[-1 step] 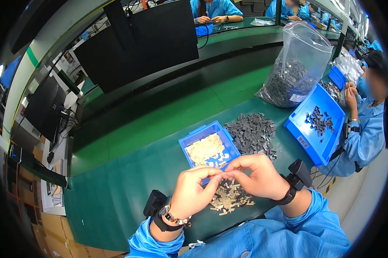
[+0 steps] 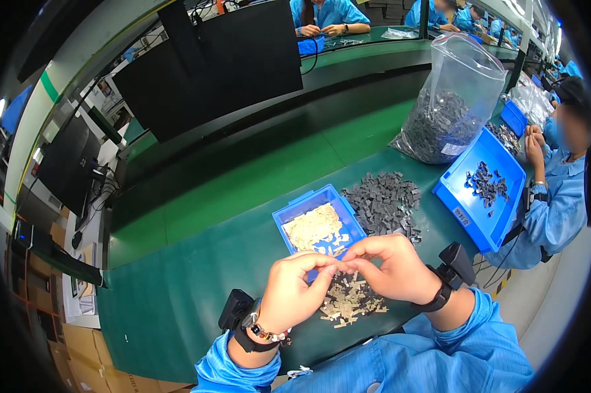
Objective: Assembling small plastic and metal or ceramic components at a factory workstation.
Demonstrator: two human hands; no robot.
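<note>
My left hand (image 2: 294,293) and my right hand (image 2: 398,270) meet fingertip to fingertip, both closed in a pinch. Whatever they grip is too small and too covered to make out. Directly beneath them on the green bench lies a pile of flat tan strips mixed with dark pieces (image 2: 353,302). Just beyond my fingers stands a small blue bin (image 2: 345,219) holding pale cream strips (image 2: 314,226). A heap of small dark grey rectangular pieces (image 2: 384,202) spreads to the right of this bin.
A blue tray (image 2: 462,216) with dark pieces sits at the right, beside a co-worker (image 2: 557,190). Behind it stands a clear plastic bag (image 2: 443,121) full of dark parts. A black monitor (image 2: 210,62) hangs over the green bench (image 2: 171,288). Cardboard boxes (image 2: 89,357) are at lower left.
</note>
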